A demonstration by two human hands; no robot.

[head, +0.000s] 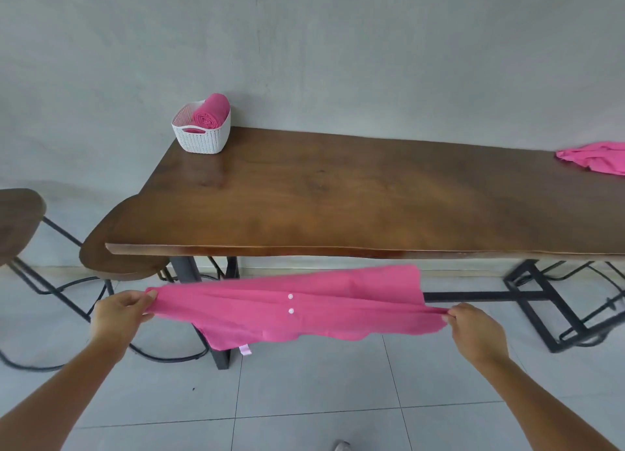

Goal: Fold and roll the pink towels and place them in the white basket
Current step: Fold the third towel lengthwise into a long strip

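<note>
I hold a pink towel stretched out in the air below the front edge of the wooden table. My left hand pinches its left end and my right hand pinches its right end. Two white snaps and a small white tag show on the cloth. At the table's far left corner stands the white basket, with a rolled pink towel leaning inside it. Another pink towel lies crumpled at the table's far right, partly cut off by the frame.
Two wooden stools with black wire frames stand to the left, one tucked under the table corner. Black metal table legs and a crossbar run underneath. A grey wall is behind; light floor tiles are below.
</note>
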